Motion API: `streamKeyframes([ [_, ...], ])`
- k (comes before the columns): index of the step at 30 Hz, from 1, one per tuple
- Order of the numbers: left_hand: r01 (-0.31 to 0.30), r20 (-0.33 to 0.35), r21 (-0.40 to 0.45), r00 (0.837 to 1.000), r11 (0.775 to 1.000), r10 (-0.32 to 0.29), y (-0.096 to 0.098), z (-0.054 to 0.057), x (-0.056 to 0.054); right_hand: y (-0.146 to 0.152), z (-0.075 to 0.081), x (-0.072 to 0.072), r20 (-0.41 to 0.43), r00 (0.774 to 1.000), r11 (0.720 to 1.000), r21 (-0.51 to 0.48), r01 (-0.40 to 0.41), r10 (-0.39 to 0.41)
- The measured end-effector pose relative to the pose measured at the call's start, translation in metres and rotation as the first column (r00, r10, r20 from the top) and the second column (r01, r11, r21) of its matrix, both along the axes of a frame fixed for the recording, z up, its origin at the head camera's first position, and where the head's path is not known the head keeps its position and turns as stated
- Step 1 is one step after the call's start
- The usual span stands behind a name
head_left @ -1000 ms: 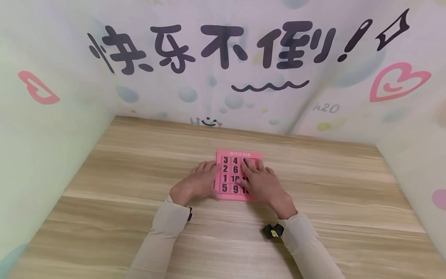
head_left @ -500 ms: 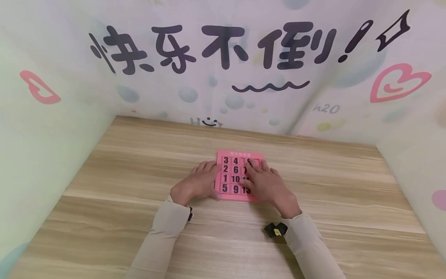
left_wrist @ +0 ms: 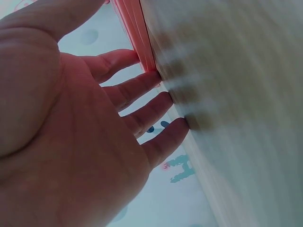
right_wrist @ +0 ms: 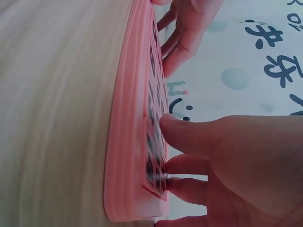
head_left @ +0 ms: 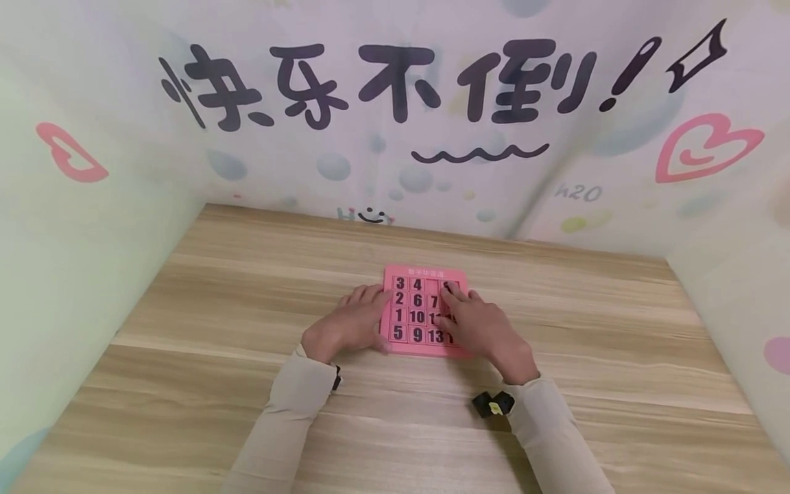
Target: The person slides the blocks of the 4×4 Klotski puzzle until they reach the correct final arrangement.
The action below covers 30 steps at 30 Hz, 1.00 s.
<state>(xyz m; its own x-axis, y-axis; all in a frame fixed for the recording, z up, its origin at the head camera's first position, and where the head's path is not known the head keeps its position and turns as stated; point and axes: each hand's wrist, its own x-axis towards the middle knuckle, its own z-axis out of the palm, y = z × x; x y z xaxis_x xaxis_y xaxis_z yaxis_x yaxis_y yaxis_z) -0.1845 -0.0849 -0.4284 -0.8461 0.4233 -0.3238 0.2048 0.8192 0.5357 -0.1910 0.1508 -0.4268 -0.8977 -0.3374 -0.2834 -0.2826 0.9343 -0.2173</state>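
Your right hand (head_left: 484, 326) is gripping nothing: its fingers are reaching, slightly bent and a little apart, over the number tiles (head_left: 416, 300), one fingertip covering part of the tile at the board's far right corner, the thumb touching the tiles nearer you, probably for control over single pieces. Your left hand (head_left: 352, 319) is bracing the board (head_left: 426, 350) along its left edge, fingers fairly straight and fanned, some tips meeting the worktop (head_left: 185, 384); that is presumably stopping the board from slipping. The rows, from the far edge, are showing 3, 4, a bare slot, then the half-hidden tile; 2, 6, 7; 1, 10 and seemingly 11; 5, 9, 13; your right hand is hiding the rest. White lettering along the board's far rim is reading 数字华容道. The board is lying flat, near the middle of the worktop's far edge but apart from it, well away from both far corners. Beyond that edge, the backdrop (head_left: 278, 171) is displaying 快乐不倒! in big dark characters, with a fainter "h20" lower right.
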Motion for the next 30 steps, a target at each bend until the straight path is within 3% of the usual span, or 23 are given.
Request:
streamKeyframes([
  [23,0.019,-0.017,-0.022,1.0,1.0,-0.02,-0.002,0.001,-0.001,0.002,0.007,0.0,0.011,1.0,1.0,0.014,0.003,-0.004],
  [30,0.01,-0.005,-0.014,1.0,1.0,-0.01,-0.001,-0.001,-0.001,-0.008,0.007,0.002,-0.026,0.999,0.999,0.02,-0.045,0.046],
])
